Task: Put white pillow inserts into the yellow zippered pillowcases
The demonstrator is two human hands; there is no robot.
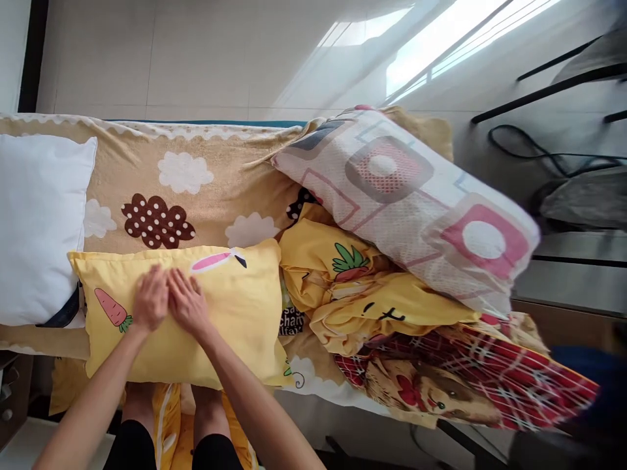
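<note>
Pillow [240, 313] in a yellow case, lying flat along the near side of the tan blanket [140, 166], just beside the white pillow [42, 228]. Left hand [151, 297] and right hand [187, 300] rest side by side on its upper face, left of centre. Neither grasps it; fingers look extended, the left's somewhat blurred. Likely light, soft and springy, hard to damage; cloth probably gives fair friction. Best hold: both short ends, case and filling together, since pinched fabric alone could slide over the stuffing. Looks gently plump, faintly creased. Prints: pink carrot [110, 308], green-topped, at left; pink-and-white ear [210, 262] along far edge.
</note>
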